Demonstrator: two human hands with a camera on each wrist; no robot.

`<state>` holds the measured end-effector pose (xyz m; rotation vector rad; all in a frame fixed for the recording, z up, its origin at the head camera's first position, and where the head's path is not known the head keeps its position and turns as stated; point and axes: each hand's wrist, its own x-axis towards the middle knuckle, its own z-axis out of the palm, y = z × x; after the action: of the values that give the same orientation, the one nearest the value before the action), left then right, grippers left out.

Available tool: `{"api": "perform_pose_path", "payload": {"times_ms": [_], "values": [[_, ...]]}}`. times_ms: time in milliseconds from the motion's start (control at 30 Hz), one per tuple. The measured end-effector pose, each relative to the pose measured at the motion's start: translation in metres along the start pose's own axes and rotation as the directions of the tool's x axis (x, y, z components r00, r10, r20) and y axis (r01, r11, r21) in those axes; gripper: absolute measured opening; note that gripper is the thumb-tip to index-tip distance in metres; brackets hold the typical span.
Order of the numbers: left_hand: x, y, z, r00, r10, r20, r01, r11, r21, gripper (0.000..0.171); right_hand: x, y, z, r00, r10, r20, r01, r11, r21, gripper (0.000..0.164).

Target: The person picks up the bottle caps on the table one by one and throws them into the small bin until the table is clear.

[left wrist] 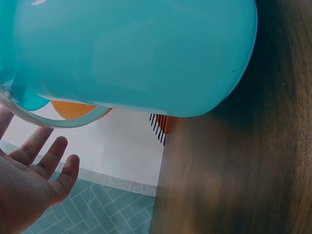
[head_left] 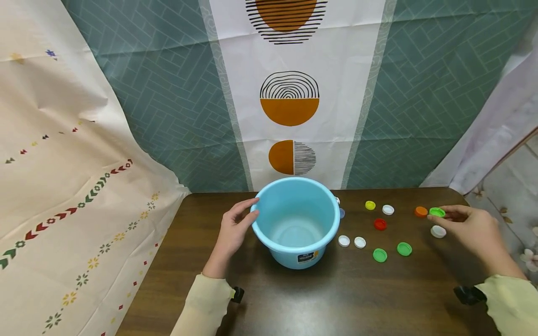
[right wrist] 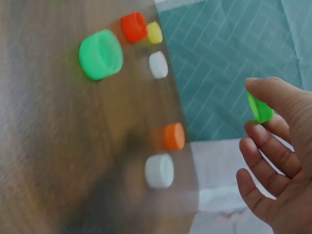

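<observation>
A light blue plastic tub stands on the table, its mouth facing up. My left hand is at the tub's left rim, thumb and index fingertip touching it; in the left wrist view the other fingers stay apart from the tub, loosely spread. My right hand pinches a bright green bottle cap between thumb and index finger, above the right side of the table. Near that hand lie an orange cap and a white cap.
Between tub and right hand several caps lie scattered, among them a red cap, a yellow cap and a green cap. A blue cap sits partly behind the tub. A patterned curtain hangs behind the dark wooden table.
</observation>
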<state>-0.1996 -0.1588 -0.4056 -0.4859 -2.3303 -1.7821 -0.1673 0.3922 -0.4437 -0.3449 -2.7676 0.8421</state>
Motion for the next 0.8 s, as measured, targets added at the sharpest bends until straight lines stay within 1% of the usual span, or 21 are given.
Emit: {"api": "perform_pose_path", "payload": {"times_ms": [133,233,367,600,700,800], "values": [[0.001,0.0,0.0,1.0,-0.011,0.004,0.011,1.0,-0.01,0.036,0.003,-0.021,-0.003,0.999,-0.032,-0.01,0.032,0.999,0.026,0.057],[0.003,-0.001,0.002,1.0,-0.023,0.017,0.024,0.998,-0.052,0.037,0.008,-0.039,-0.003,0.998,-0.059,-0.017,0.06,0.997,0.048,0.056],[0.005,-0.003,0.004,0.999,-0.031,0.025,0.033,0.995,-0.093,0.038,0.014,-0.066,0.0,0.993,-0.119,-0.012,0.119,0.989,0.087,0.056],[0.006,0.001,0.001,0.999,-0.023,0.035,0.024,0.999,-0.031,0.037,0.019,-0.119,-0.003,0.979,-0.204,0.006,0.202,0.972,0.121,0.052],[0.007,0.002,-0.001,0.999,-0.026,0.04,0.026,1.0,-0.014,0.036,0.02,-0.139,-0.004,0.972,-0.234,0.019,0.228,0.961,0.157,0.052],[0.006,0.003,-0.001,0.998,-0.04,0.048,0.041,0.999,-0.018,0.036,0.021,-0.157,-0.003,0.966,-0.252,0.047,0.238,0.95,0.204,0.052]]}}
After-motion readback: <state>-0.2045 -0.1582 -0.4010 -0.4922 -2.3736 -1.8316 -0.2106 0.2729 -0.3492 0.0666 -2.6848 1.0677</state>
